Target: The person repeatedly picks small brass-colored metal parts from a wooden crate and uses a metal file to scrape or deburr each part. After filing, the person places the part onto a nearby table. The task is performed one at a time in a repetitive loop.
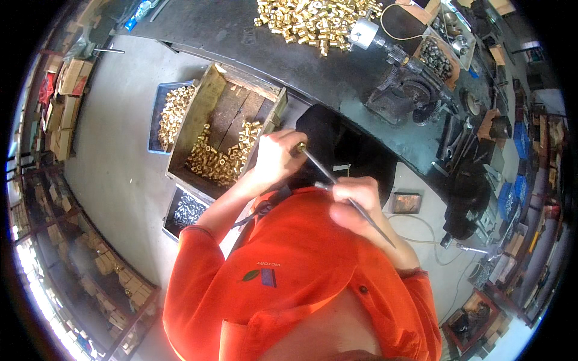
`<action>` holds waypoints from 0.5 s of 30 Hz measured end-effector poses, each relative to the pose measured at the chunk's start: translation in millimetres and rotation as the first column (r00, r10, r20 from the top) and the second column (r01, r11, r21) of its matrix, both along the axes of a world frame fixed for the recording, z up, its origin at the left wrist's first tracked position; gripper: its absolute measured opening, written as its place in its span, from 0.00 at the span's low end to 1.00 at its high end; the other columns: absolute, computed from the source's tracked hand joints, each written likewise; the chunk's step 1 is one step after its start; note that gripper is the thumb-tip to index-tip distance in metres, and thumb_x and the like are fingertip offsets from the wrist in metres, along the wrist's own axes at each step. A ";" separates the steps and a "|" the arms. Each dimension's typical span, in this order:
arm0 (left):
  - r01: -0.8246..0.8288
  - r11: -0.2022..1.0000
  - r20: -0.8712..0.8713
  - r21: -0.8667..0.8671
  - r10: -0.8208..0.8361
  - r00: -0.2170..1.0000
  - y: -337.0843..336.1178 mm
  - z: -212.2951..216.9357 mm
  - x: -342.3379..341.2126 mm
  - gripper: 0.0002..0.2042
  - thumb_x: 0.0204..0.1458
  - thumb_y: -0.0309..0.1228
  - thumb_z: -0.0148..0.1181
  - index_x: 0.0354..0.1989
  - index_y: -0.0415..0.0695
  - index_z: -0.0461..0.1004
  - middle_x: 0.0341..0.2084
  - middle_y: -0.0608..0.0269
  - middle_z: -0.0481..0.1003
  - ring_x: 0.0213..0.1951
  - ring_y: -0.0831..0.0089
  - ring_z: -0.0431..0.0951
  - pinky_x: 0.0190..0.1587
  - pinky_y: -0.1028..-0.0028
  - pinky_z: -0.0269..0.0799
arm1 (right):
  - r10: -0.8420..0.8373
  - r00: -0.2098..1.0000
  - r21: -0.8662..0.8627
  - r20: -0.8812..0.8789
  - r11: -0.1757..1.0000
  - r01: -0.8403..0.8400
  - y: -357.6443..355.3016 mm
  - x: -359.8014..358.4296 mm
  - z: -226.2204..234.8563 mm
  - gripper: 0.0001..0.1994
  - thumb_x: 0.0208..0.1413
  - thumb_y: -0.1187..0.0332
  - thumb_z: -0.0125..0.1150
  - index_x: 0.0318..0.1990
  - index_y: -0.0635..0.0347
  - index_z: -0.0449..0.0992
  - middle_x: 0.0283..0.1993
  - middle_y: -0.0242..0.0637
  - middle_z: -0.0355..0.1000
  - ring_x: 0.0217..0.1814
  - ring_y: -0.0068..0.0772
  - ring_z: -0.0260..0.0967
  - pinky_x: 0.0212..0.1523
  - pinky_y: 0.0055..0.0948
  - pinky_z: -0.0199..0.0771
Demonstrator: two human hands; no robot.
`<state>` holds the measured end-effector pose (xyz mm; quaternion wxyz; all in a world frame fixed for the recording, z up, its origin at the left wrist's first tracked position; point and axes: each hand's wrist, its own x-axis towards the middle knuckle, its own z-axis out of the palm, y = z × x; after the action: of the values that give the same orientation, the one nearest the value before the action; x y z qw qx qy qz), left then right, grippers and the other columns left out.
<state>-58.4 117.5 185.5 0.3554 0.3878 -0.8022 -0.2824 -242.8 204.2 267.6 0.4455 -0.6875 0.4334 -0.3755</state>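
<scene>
My left hand (279,157) is closed around a small brass fitting (301,147), of which only one end shows between thumb and fingers. A long, thin grey metal rod (320,166) runs slantwise across my lap, its upper end at the fitting; whether it sits inside the hole I cannot tell. My right hand (359,203) grips this rod around its middle. The rod's lower end passes beyond the hand and narrows to a point over my right forearm. Both hands are held in front of my orange jacket (301,234), above my dark trousers.
Left of my hands stands a wooden crate (195,120) part-filled with brass fittings. Beside it are a blue bin (150,123) of fittings and a tray (167,225) of small grey parts. Ahead, a dark workbench (223,39) carries a brass fitting pile (313,21) and a machine (415,93).
</scene>
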 end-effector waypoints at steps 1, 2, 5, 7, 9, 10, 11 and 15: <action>0.010 1.000 -0.006 -0.027 -0.010 1.000 1.6 -4.1 -1.9 0.12 0.29 0.21 0.63 0.27 0.41 0.74 0.18 0.60 0.70 0.17 0.66 0.69 0.21 0.72 0.63 | -0.005 1.000 0.012 -0.003 1.000 0.005 -2.6 2.0 -3.3 0.13 0.36 0.73 0.59 0.16 0.61 0.58 0.15 0.38 0.53 0.14 0.38 0.54 0.17 0.32 0.51; 0.022 0.998 -0.010 -0.056 -0.023 1.000 2.5 -3.9 -4.4 0.12 0.29 0.21 0.63 0.27 0.41 0.74 0.18 0.59 0.71 0.18 0.64 0.71 0.21 0.71 0.65 | 0.010 0.999 0.043 -0.046 0.999 -0.008 -4.5 3.5 -6.2 0.11 0.36 0.73 0.59 0.17 0.62 0.60 0.16 0.40 0.56 0.15 0.40 0.57 0.18 0.32 0.54; 0.138 0.989 -0.019 0.052 -0.137 0.990 5.7 3.2 -9.7 0.12 0.28 0.21 0.64 0.27 0.40 0.74 0.18 0.56 0.72 0.21 0.61 0.74 0.23 0.70 0.68 | -0.017 0.989 -0.060 -0.146 0.998 0.008 -18.1 12.1 -29.0 0.12 0.37 0.72 0.61 0.18 0.61 0.60 0.17 0.43 0.59 0.18 0.47 0.62 0.20 0.36 0.57; 0.128 0.987 -0.009 0.100 -0.128 0.992 3.2 3.3 -9.1 0.11 0.30 0.22 0.63 0.27 0.40 0.74 0.17 0.55 0.71 0.20 0.61 0.73 0.24 0.69 0.67 | -0.045 0.986 -0.122 -0.160 0.992 0.026 -18.0 13.4 -31.9 0.13 0.37 0.71 0.62 0.18 0.61 0.60 0.17 0.43 0.58 0.18 0.48 0.62 0.19 0.37 0.57; 0.074 0.986 -0.001 0.148 -0.075 0.997 -5.7 1.3 -2.8 0.10 0.31 0.23 0.63 0.27 0.40 0.75 0.17 0.55 0.71 0.20 0.62 0.72 0.24 0.69 0.67 | -0.044 0.985 -0.172 -0.167 0.985 0.015 -11.1 8.3 -21.9 0.13 0.37 0.71 0.62 0.18 0.60 0.60 0.16 0.42 0.58 0.18 0.47 0.61 0.18 0.37 0.57; 0.038 0.990 0.057 0.137 -0.047 0.997 -13.2 -5.2 3.2 0.10 0.33 0.24 0.63 0.28 0.41 0.75 0.17 0.56 0.70 0.19 0.64 0.72 0.23 0.70 0.66 | -0.035 0.993 -0.169 -0.117 0.986 0.015 -6.8 3.9 -14.3 0.14 0.36 0.71 0.62 0.17 0.59 0.59 0.15 0.41 0.55 0.16 0.45 0.60 0.17 0.37 0.55; -0.010 0.999 0.072 0.036 0.007 0.997 -22.4 -10.8 4.3 0.10 0.34 0.25 0.62 0.29 0.42 0.76 0.15 0.57 0.70 0.18 0.67 0.72 0.22 0.70 0.66 | -0.042 0.989 -0.201 -0.144 0.980 0.012 -1.9 -0.4 -8.9 0.15 0.36 0.70 0.63 0.16 0.59 0.58 0.15 0.39 0.54 0.14 0.43 0.56 0.16 0.36 0.52; -0.085 0.996 0.151 0.037 0.078 0.985 -64.2 -10.6 -0.2 0.09 0.36 0.28 0.60 0.28 0.42 0.78 0.14 0.54 0.72 0.17 0.67 0.74 0.25 0.70 0.70 | -0.057 0.989 -0.157 -0.134 0.987 0.035 4.1 -12.3 6.1 0.15 0.36 0.71 0.62 0.16 0.59 0.57 0.15 0.38 0.52 0.15 0.42 0.54 0.17 0.36 0.49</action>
<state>-58.6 53.3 174.8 0.2969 0.4480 -0.8038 -0.2552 -255.1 208.2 273.6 0.3513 -0.7339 0.4487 -0.3697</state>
